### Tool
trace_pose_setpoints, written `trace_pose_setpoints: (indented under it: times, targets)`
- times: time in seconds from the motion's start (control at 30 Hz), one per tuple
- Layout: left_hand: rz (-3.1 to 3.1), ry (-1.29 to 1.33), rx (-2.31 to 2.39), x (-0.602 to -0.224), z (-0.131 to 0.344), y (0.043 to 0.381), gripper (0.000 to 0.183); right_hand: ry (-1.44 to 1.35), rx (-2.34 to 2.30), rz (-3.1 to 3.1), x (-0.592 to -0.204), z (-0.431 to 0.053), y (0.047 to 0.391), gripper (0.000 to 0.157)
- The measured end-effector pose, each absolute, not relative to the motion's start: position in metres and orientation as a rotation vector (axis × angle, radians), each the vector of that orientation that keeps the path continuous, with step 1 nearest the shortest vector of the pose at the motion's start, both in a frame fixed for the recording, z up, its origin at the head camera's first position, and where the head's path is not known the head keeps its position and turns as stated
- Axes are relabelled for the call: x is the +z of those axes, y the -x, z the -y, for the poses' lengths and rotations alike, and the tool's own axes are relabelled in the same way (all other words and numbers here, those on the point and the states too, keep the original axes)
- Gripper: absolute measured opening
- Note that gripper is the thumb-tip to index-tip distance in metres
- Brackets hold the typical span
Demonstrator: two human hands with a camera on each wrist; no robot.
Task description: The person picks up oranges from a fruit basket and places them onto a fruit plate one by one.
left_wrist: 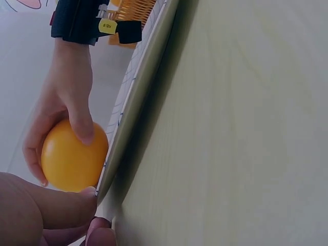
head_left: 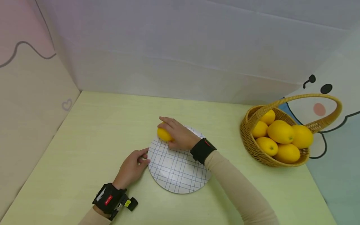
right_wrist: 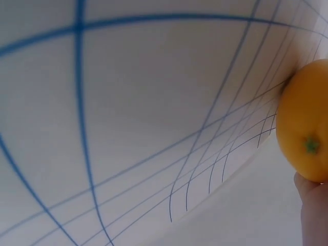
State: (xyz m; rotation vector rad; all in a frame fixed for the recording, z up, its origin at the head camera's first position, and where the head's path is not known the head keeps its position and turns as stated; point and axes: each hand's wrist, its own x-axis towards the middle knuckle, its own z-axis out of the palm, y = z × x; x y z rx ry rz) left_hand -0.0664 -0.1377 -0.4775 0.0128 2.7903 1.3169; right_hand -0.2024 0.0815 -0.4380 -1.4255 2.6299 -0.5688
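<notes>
A round white plate (head_left: 174, 175) with blue grid lines is at the middle of the table. My left hand (head_left: 132, 167) pinches its left rim, thumb (left_wrist: 66, 207) on top and fingers below; a shadow shows under the edge there. My right hand (head_left: 181, 134) reaches over the plate's far side and grips a yellow-orange fruit (head_left: 164, 135) at the far left rim. Fingers and thumb curl round the fruit in the left wrist view. A green stem end shows on the fruit (right_wrist: 310, 138) in the right wrist view. Whether it rests on the plate, I cannot tell.
A wicker basket (head_left: 254, 148) with a tall arched handle stands at the table's right side. Several similar yellow fruits (head_left: 281, 132) lie in it. Pale walls (head_left: 180, 56) enclose the table (head_left: 92, 140) at the back and sides.
</notes>
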Motion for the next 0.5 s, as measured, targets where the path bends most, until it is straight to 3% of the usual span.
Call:
trace_pose_setpoints:
  times: [0.4,0.5]
  targets:
    - [-2.775,0.014,1.292,-0.4765,0.1376,0.0669,0.044,1.371,-0.518,-2.663,-0.4372,-0.0835,0.2036,0.064]
    - [-2.774,0.015,1.284,-0.4774,0.1376,0.0676,0.044,1.358,-0.510,-2.665,-0.4375,-0.0831,0.2024,0.073]
